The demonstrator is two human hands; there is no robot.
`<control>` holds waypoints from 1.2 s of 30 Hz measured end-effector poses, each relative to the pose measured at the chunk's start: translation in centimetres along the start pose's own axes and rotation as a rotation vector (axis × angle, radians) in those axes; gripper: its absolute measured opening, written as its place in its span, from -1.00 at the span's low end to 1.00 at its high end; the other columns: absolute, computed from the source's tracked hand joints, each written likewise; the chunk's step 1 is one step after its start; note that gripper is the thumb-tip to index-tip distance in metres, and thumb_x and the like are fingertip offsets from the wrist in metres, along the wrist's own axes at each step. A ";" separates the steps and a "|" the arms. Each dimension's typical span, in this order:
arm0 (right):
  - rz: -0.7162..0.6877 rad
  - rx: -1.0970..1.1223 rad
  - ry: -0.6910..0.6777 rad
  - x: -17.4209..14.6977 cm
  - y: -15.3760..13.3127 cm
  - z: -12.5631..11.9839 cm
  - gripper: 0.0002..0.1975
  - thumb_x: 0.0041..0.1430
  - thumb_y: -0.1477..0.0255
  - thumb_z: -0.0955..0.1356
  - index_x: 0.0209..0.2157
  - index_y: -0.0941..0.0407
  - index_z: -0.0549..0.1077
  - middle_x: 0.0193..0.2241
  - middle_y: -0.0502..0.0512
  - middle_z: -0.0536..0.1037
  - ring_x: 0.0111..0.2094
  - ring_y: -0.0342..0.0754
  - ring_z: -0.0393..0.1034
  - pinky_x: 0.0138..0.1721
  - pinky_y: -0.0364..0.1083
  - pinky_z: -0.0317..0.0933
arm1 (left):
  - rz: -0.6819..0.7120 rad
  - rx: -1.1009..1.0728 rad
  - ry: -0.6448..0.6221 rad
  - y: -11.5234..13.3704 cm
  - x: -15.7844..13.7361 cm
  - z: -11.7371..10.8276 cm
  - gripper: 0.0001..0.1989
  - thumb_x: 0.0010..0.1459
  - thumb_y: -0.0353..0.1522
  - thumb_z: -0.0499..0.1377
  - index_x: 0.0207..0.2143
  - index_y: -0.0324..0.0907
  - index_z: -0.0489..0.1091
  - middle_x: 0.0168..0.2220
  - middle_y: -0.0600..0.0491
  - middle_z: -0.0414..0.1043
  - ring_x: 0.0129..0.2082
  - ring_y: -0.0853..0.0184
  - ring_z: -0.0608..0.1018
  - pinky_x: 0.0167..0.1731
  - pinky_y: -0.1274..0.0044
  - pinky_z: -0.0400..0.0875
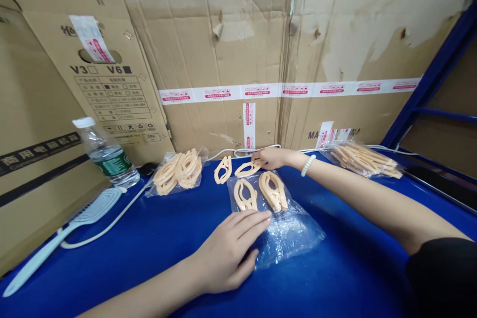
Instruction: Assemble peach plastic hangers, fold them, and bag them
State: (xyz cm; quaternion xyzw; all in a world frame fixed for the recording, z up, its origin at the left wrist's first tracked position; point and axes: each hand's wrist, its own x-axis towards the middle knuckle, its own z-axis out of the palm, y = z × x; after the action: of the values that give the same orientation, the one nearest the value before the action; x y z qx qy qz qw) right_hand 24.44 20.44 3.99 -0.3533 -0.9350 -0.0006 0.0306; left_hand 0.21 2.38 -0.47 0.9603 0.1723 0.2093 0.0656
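Observation:
A clear plastic bag (286,233) lies flat on the blue table, with two beige folding hangers (274,191) at its far end, both folded up. My left hand (233,248) rests on the bag's left side, its fingers stretched out over the lower end of the left hanger. Beyond the bag, my right hand (273,157) has its fingers closed on the right end of another beige folding hanger (246,169), which is partly covered by them. One more loose folding hanger (222,170) lies just left of that one.
Bagged hangers (179,171) lie to the left, and another filled bag (365,159) at the far right. A water bottle (108,154), a pale hairbrush (80,221) and a white cable (115,226) occupy the left side. Cardboard (223,49) stands along the back; a dark flat device (443,186) lies right.

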 end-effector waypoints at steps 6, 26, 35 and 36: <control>0.023 0.091 0.117 -2.8 0.7 0.5 -0.62 0.15 0.56 0.35 0.03 0.22 0.44 -0.06 0.25 0.56 -0.14 0.02 0.49 -0.10 -0.06 0.31 | 0.010 -0.016 0.031 -0.1 0.0 0.2 -0.38 0.15 -0.54 0.05 0.28 -0.25 0.05 0.27 -0.16 0.19 0.24 0.13 0.27 0.17 0.22 0.29; 0.045 0.224 0.388 -3.3 -0.9 0.0 -0.82 0.23 0.44 0.35 -0.21 0.19 0.58 -0.24 0.18 0.64 -0.25 -0.01 0.53 -0.25 -0.13 0.32 | 0.010 -0.008 0.035 0.0 -0.2 0.1 -0.41 0.16 -0.53 0.05 0.26 -0.29 0.10 0.28 -0.14 0.18 0.23 0.14 0.26 0.18 0.24 0.28; 0.004 0.021 0.855 -14.3 -10.9 -5.4 -0.91 0.24 0.50 0.37 -0.22 0.08 0.49 -0.34 0.05 0.59 -0.39 -0.12 0.47 -0.35 -0.14 0.37 | -0.005 -0.023 0.038 -0.2 -0.1 0.1 -0.40 0.15 -0.54 0.06 0.27 -0.26 0.10 0.27 -0.16 0.20 0.23 0.12 0.29 0.18 0.22 0.30; -0.001 -0.001 0.850 -15.8 -12.4 -5.8 -0.90 0.22 0.52 0.38 -0.22 0.07 0.49 -0.36 0.03 0.58 -0.37 -0.10 0.49 -0.31 -0.13 0.39 | -0.001 -0.025 0.052 -0.2 -0.1 0.2 -0.39 0.15 -0.54 0.06 0.27 -0.26 0.10 0.26 -0.17 0.21 0.23 0.11 0.30 0.17 0.22 0.31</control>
State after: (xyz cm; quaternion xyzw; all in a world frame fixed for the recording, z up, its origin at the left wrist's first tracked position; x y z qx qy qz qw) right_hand 28.40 0.55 9.17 -0.3213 -0.8393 -0.1467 0.4132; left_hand 0.15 2.53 -0.78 0.9536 0.1715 0.2364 0.0734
